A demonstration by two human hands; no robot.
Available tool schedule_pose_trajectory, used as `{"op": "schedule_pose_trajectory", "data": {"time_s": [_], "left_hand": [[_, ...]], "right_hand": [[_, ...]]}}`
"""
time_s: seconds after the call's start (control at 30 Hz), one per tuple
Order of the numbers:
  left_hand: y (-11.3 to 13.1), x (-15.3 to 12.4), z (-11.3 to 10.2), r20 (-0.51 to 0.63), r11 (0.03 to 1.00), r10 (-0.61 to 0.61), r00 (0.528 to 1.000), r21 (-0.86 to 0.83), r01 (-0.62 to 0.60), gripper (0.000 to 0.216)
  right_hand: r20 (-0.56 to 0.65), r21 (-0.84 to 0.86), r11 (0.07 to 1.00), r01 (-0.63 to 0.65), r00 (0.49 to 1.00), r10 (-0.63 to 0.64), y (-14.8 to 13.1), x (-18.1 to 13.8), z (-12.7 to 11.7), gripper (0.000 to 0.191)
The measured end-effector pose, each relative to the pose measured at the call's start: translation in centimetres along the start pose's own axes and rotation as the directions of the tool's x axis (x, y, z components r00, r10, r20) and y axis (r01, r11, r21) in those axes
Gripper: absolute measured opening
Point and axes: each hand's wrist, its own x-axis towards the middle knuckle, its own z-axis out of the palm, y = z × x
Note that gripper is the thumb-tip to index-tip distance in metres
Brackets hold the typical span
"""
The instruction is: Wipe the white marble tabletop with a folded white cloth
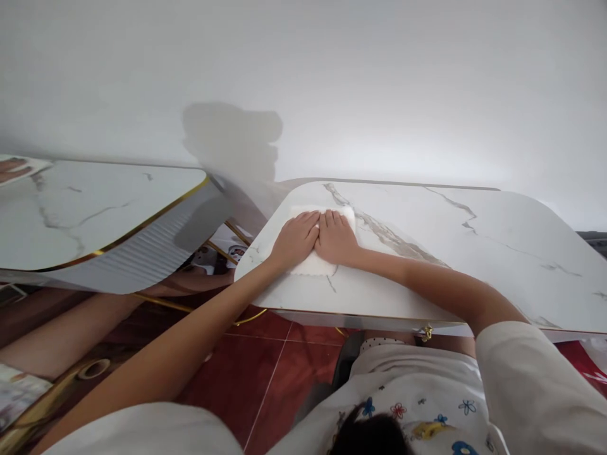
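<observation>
A white cloth or paper sheet (315, 264) lies flat near the left end of a white marble-patterned table (408, 208). On its left half rests my left hand (298, 237), palm down, fingers stretched out and pointing away from me. My right hand (336, 237) lies flat beside it on the same sheet, fingers extended. The two hands touch at the thumbs. Part of the sheet is hidden beneath them.
A second marble-patterned table (109, 208) with a gold edge stands to the left, across a narrow gap. At its far left another person's hand (13, 169) rests on a white sheet. A gold knob (427, 333) juts from my table's front. Behind rises a white wall (379, 82).
</observation>
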Motion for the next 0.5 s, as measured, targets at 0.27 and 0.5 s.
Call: {"op": "schedule_pose_trajectory", "data": {"time_s": [0.27, 0.5], "left_hand": [[1.1, -6.0, -1.4, 0.009, 0.988, -0.157, 0.988, 0.016, 0.157, 0.056], [4.2, -7.1, -1.1, 0.005, 0.983, -0.179, 0.984, 0.033, 0.179, 0.055]], "right_hand": [[0.035, 0.104, 0.991, 0.083, 0.996, -0.087, -3.3, -3.6, -0.9, 0.060], [0.017, 0.125, 0.986, 0.110, 0.993, -0.113, -2.0, -6.2, -1.4, 0.062]]}}
